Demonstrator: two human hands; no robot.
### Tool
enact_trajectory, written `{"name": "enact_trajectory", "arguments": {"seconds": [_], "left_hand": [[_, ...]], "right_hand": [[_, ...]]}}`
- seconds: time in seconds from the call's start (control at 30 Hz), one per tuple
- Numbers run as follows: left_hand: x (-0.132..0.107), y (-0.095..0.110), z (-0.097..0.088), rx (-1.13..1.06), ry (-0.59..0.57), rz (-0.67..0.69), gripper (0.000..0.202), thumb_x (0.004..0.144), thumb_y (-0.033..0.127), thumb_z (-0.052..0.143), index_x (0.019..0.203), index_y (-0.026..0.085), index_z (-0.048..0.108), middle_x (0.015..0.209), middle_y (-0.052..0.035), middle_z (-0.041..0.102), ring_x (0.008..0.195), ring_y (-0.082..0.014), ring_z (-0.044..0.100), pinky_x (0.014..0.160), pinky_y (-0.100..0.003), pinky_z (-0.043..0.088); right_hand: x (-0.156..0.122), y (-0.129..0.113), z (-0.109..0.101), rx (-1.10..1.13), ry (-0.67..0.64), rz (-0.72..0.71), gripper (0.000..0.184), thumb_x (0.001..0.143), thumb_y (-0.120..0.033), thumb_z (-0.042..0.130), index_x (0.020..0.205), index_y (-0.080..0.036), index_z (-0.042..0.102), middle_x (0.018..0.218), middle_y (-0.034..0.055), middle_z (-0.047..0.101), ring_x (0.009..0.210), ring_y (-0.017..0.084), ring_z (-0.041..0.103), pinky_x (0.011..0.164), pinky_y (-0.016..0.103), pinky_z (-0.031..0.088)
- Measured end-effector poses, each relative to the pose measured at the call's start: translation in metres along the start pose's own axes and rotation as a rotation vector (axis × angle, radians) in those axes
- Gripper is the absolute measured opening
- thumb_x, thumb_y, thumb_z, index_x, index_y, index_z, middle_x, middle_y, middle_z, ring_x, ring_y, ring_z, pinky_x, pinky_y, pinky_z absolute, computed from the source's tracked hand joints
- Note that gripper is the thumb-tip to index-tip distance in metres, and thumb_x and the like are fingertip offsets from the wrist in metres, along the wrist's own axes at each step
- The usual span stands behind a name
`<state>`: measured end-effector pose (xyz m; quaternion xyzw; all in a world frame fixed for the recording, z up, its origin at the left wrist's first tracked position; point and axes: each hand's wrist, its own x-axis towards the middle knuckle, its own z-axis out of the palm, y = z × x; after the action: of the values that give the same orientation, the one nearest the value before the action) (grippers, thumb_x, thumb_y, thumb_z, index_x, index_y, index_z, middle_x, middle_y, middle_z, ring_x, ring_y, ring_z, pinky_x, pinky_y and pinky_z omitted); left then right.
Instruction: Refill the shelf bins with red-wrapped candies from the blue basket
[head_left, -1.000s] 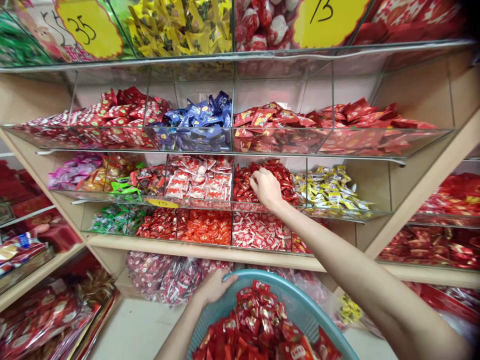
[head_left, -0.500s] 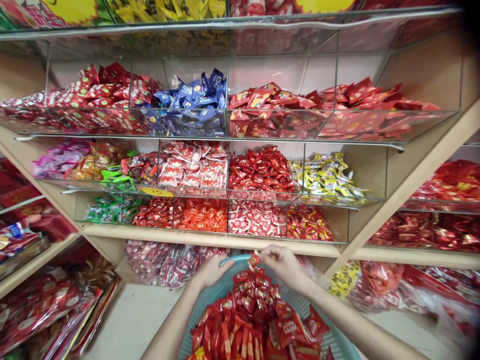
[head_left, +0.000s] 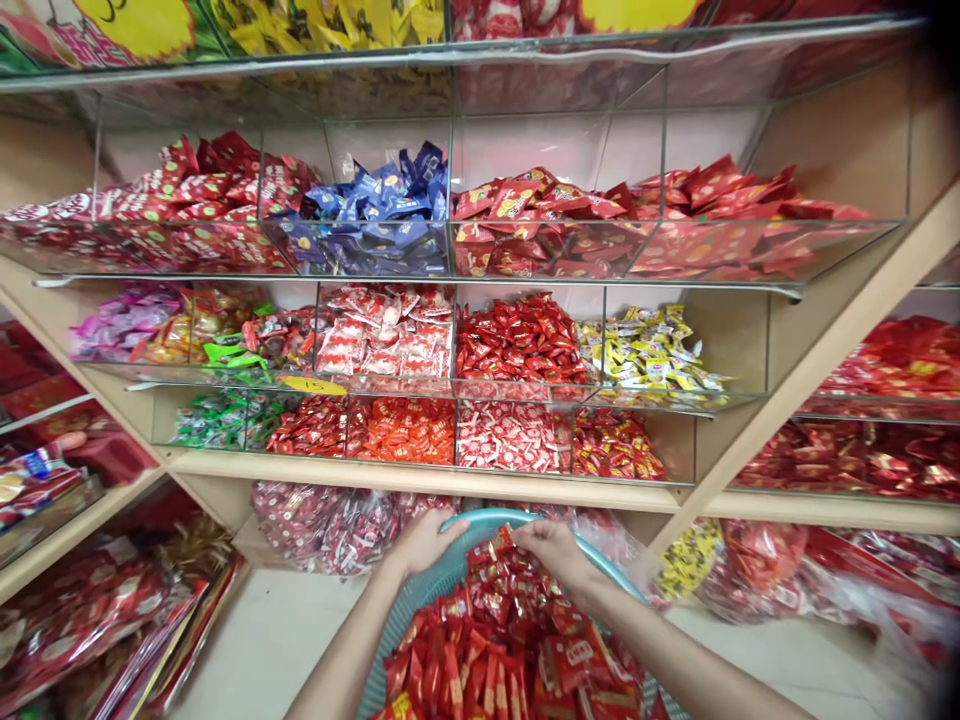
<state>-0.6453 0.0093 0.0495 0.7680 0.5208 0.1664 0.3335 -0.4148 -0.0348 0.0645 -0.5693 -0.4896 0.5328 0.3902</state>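
Below the shelves (head_left: 360, 474), a blue-green basket (head_left: 487, 515) stood at the lower middle of the view, filled with a pile of red sweets (head_left: 465, 660). The left hand (head_left: 421, 543) was closed on the rim at the far left, its thumb stretched toward the basket and its other fingers bent, their tips hard to make out. The right hand (head_left: 556, 550) was over the far right part of the basket, thumb and forefinger drawn together at the edge of one red packet (head_left: 498, 543), the remaining fingers curled in. The packet was at the top of the pile; whether the sweets beneath bore its weight could not be told.

The lower edge of the view cut off the near side of the basket and both forearms, and the right forearm hid part of the basket's right side. The pile covered the basket's bottom, and most of the print on the wrappers was too small to read. Behind the basket, the plastic bags (head_left: 330, 525) under the lowest shelf were partly hidden. Higher up, the top row of sweets ran out of view, as did a yellow sign (head_left: 637, 12), and the upper right corner was dark.
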Motion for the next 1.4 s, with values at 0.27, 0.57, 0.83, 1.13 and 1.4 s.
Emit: {"name": "enact_trajectory", "arguments": {"seconds": [0.27,0.57,0.83,1.13,1.4], "left_hand": [[-0.001,-0.002,-0.001,0.025,0.009,0.016,0.057,0.086,0.063,0.034,0.079,0.015,0.063,0.078,-0.0032,0.067,0.072,-0.0179,0.056,0.065,-0.024,0.037],[0.001,-0.005,0.001,0.006,0.004,0.017,0.056,0.086,0.063,0.034,0.083,0.015,0.064,0.082,-0.0048,0.069,0.075,-0.0191,0.057,0.066,-0.025,0.039],[0.0,-0.005,0.001,0.011,0.015,0.008,0.053,0.087,0.06,0.036,0.081,0.015,0.063,0.082,-0.0039,0.068,0.077,-0.0193,0.059,0.066,-0.025,0.038],[0.0,-0.001,-0.003,0.036,0.013,0.003,0.053,0.087,0.06,0.036,0.078,0.014,0.061,0.079,-0.0038,0.066,0.074,-0.0187,0.058,0.063,-0.025,0.038],[0.001,-0.003,0.001,0.015,0.015,-0.007,0.053,0.087,0.061,0.036,0.079,0.015,0.061,0.079,-0.0032,0.067,0.074,-0.0186,0.058,0.063,-0.024,0.038]], "right_hand": [[0.014,0.024,0.003,-0.236,0.061,-0.069,0.035,0.067,-0.048,0.059,0.05,-0.019,0.051,0.047,-0.0027,0.048,0.047,0.011,0.039,0.05,0.026,0.031],[-0.002,-0.073,-0.034,-0.765,0.177,-0.576,0.046,0.09,-0.046,0.04,0.054,-0.02,0.052,0.057,0.0019,0.055,0.055,0.014,0.047,0.056,0.027,0.033],[0.058,-0.224,-0.048,-1.026,0.394,-0.878,0.016,0.086,-0.029,0.053,0.085,-0.02,0.066,0.09,0.005,0.065,0.08,0.017,0.058,0.069,0.026,0.039],[0.111,-0.221,-0.049,-1.112,0.44,-0.648,0.013,0.079,-0.026,0.059,0.089,-0.022,0.066,0.091,0.003,0.066,0.086,0.018,0.057,0.066,0.025,0.038],[0.108,-0.227,-0.046,-1.263,0.462,-0.573,0.015,0.077,-0.029,0.064,0.091,-0.023,0.066,0.102,0.0062,0.065,0.097,0.023,0.055,0.073,0.03,0.04]]}}
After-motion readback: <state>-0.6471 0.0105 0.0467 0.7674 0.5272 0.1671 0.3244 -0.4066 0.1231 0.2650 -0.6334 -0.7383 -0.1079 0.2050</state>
